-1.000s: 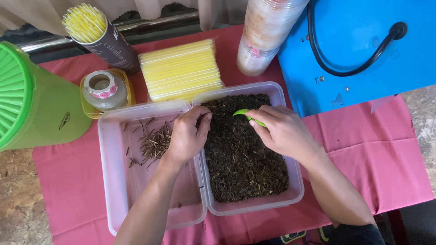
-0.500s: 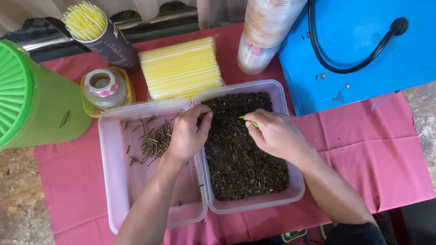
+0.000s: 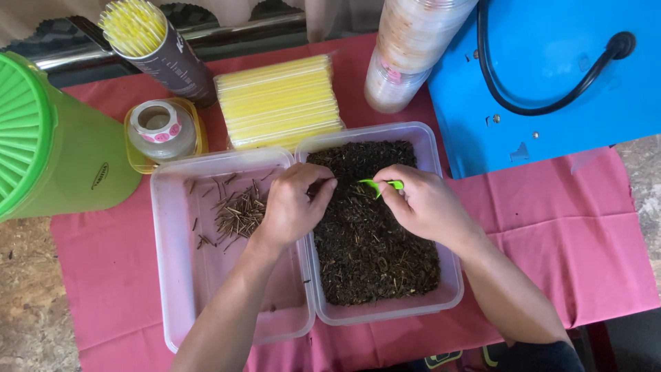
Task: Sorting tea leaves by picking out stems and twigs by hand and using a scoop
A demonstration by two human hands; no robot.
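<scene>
Left hand (image 3: 292, 207): fingers curled, pinching in the tea (image 3: 375, 241).
Right hand (image 3: 427, 207): closed on green scoop (image 3: 377, 184).
Left tub (image 3: 172, 275): twigs (image 3: 237, 215).

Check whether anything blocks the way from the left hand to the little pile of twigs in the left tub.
Nothing visible does. The left hand rests over the shared rims of the two tubs, and the twig pile lies just beside it on the bare floor of the left tub, uncovered.
</scene>
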